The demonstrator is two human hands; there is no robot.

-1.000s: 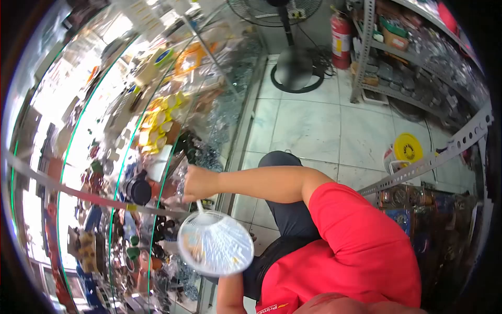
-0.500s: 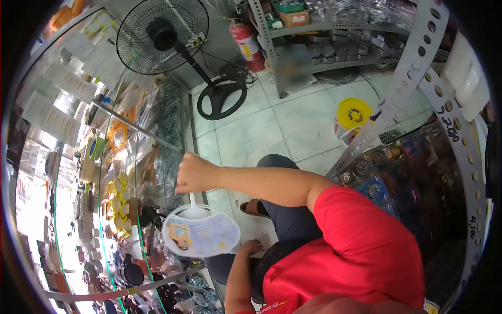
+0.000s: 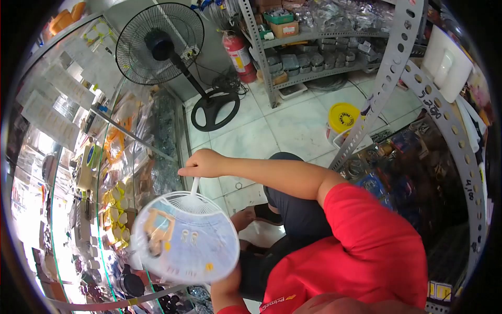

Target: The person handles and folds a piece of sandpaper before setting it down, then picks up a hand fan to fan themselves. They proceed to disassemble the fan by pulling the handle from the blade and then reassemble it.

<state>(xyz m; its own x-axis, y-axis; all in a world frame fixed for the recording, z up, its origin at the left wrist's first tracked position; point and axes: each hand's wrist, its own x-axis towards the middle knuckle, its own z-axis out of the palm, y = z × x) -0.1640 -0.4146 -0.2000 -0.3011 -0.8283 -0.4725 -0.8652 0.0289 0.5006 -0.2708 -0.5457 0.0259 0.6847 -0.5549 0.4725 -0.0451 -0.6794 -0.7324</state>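
Note:
My right hand (image 3: 205, 163), at the end of an arm stretched leftward, is closed around the thin white handle of a hand fan (image 3: 191, 238). The fan is round and pale blue, with printed pictures and white ribs near its handle. It hangs below the hand, slightly blurred, in front of the glass display case (image 3: 157, 144). My left forearm (image 3: 226, 289) shows at the bottom, partly behind the fan. The fan covers my left hand, so its fingers cannot be made out.
A black standing fan (image 3: 162, 47) and a red fire extinguisher (image 3: 239, 57) stand ahead. Metal shelves (image 3: 334, 36) hold boxes and wrapped parts. A bucket with a yellow lid (image 3: 343, 116) sits on the tiles, beside a perforated metal post (image 3: 389, 68) at right.
The hand fan looks larger and its face has swung lower and to the left. My right hand has shifted slightly. My left hand, visible before, is now hidden. The view has tilted a little.

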